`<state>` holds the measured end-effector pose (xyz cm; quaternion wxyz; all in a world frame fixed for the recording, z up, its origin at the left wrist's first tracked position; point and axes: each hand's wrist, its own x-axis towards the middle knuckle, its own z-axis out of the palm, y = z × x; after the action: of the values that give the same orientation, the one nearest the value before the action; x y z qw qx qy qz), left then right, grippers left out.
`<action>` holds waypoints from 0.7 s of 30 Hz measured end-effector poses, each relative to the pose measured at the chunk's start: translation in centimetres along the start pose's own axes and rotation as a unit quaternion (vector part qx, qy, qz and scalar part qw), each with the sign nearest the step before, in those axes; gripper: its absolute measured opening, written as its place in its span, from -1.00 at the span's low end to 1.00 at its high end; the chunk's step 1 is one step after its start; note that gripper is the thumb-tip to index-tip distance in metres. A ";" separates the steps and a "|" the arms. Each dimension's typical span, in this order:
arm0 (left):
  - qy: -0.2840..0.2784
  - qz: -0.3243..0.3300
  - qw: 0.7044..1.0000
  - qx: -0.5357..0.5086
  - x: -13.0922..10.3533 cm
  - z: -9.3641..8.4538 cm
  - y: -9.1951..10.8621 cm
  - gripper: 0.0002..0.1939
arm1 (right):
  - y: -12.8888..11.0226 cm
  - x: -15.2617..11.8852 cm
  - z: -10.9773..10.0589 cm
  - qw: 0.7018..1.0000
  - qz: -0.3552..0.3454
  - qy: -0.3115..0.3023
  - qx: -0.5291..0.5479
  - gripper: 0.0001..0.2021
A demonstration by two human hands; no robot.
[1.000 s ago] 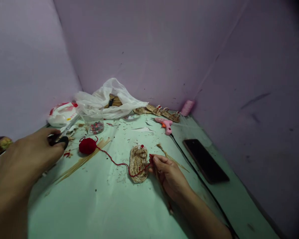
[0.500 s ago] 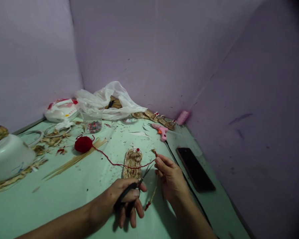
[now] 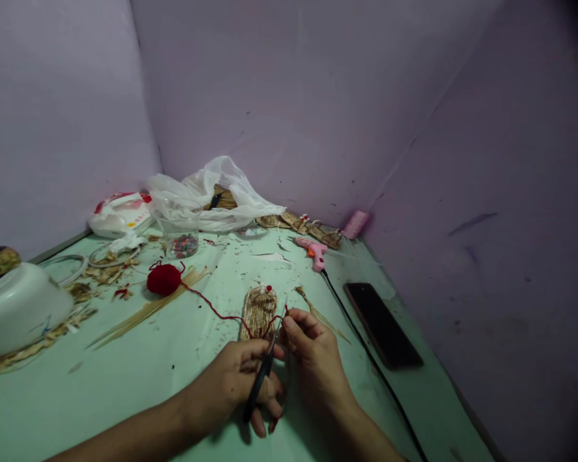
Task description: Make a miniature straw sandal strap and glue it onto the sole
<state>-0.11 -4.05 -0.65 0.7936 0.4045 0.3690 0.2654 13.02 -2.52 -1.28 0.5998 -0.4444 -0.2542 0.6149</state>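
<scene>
My right thumb and forefinger grasp the red yarn [image 3: 216,312], pinching it close to its end, the other fingers of my right hand [image 3: 314,353] curled under. My left hand [image 3: 236,380] grasps the scissors [image 3: 258,390], blades aimed far, up against the yarn by my right fingertips. My forearms slant in from near left and near right. The mat [image 3: 259,309] lies just beyond my left fingers, which hide its near end; the yarn crosses it, running left to the ball [image 3: 164,280]. A straw strip [image 3: 149,310] passes by the ball. Right are a cord [image 3: 366,353] and phone [image 3: 383,324]; farther, the glue gun [image 3: 313,250]. Far left stand a bead cup [image 3: 182,244] and bag [image 3: 216,221]; left, a bowl [image 3: 29,308].
</scene>
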 end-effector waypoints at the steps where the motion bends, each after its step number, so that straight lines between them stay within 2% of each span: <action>1: -0.002 0.002 1.000 0.000 0.0 0.0 0.0 -0.56 | 0.0 0.0 0.0 1.000 -0.002 -0.002 -0.001 -0.73; 9: 0.008 -0.015 1.000 0.021 0.0 -0.1 -0.1 -0.55 | 0.3 0.1 -0.2 1.000 -0.007 -0.013 -0.004 -0.77; 18: -0.019 -0.012 1.000 -0.002 0.0 0.2 -0.1 -0.60 | 0.0 0.3 -0.2 1.000 -0.016 -0.019 -0.011 -0.76; 21: 0.029 0.021 0.999 0.016 -0.3 -0.4 0.9 -0.55 | 0.0 0.5 -0.5 1.000 -0.019 -0.015 0.007 -0.76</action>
<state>-0.74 -3.61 0.08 0.7703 0.4170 0.3871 0.2878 13.45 -2.14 -1.67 0.6109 -0.4258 -0.2672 0.6117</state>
